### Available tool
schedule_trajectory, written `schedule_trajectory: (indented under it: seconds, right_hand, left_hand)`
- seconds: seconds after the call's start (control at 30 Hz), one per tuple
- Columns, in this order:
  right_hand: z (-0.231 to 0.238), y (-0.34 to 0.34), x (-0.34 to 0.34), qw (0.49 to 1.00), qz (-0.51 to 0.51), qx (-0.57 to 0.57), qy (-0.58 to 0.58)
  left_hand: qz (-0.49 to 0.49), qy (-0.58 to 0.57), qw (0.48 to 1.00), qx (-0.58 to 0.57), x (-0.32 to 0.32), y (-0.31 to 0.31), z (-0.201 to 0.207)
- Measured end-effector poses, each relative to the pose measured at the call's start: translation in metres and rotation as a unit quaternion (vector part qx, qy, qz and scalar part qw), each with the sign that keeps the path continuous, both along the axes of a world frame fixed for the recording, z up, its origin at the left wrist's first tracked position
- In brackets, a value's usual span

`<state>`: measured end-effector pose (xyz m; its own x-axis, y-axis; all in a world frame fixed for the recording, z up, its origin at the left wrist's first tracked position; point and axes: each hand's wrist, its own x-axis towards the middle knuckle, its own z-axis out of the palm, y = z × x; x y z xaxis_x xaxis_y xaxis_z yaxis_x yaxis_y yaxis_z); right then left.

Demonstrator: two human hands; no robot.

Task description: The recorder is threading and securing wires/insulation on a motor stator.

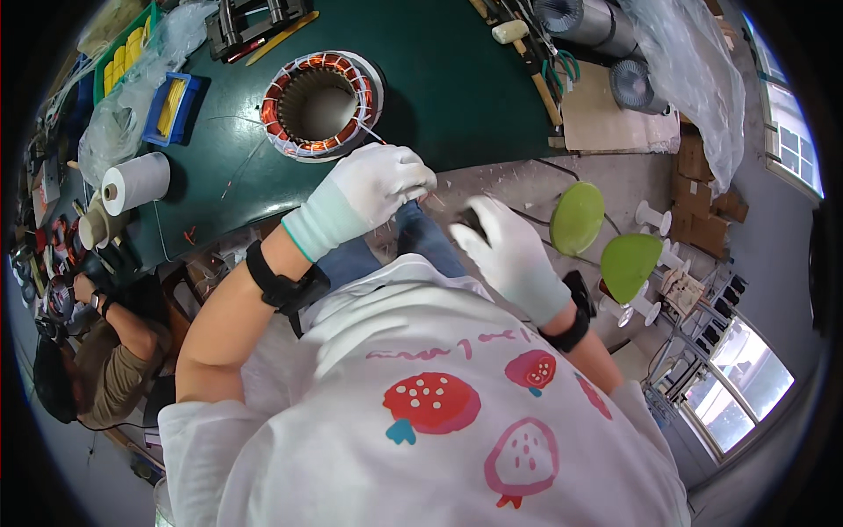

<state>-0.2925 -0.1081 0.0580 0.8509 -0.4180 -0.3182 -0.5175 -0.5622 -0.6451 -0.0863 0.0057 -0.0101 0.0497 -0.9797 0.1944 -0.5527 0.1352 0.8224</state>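
Observation:
A round motor stator [320, 104] with copper windings and white lacing lies flat on the green table [439, 105]. My left hand [378, 189], in a white glove, is at the table's near edge just below the stator. Its fingers are pinched together on a thin strand [372, 134] that runs up to the stator's rim. My right hand [509, 255], also gloved, is lower and to the right, above my lap. It is closed around a small dark object [474, 221]; what the object is cannot be told.
A white thread spool [136, 183] and a blue tray [171, 107] sit on the table's left. A mallet [525, 48] and green-handled scissors [562, 66] lie at the back right. Two green stools [577, 217] stand on the floor. A co-worker [105, 351] sits at left.

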Motion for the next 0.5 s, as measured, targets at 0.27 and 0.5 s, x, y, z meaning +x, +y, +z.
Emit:
schedule_trajectory:
  seconds: [0.27,0.5]
  right_hand:
    - [0.012,-0.001,-0.003,0.997,-0.020,0.044,0.055]
    - [0.004,-0.002,0.019,0.997,-0.045,0.048,0.035]
  left_hand:
    - [-0.007,-0.024,0.999,0.030,0.002,-0.001,0.001]
    - [0.001,-0.011,1.000,0.008,0.001,-0.004,0.003]
